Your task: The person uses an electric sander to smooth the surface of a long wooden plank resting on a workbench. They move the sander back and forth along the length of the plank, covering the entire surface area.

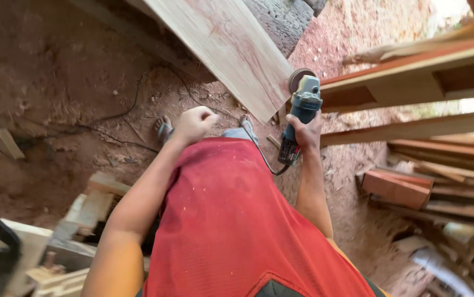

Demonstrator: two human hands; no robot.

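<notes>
Blue-bodied angle grinder (301, 113) gripped in the lowered right hand (306, 132) beside a pale wooden plank (226, 44), left hand (194, 124) fisted, empty.

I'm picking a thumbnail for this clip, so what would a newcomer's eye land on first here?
First the red mesh shirt filling the lower middle, seen from above. Then the right hand gripping a blue-grey angle grinder, its disc beside the lower end of a pale wooden plank that slants down from the top. The left hand is a closed, empty fist over the reddish dirt ground.
</notes>
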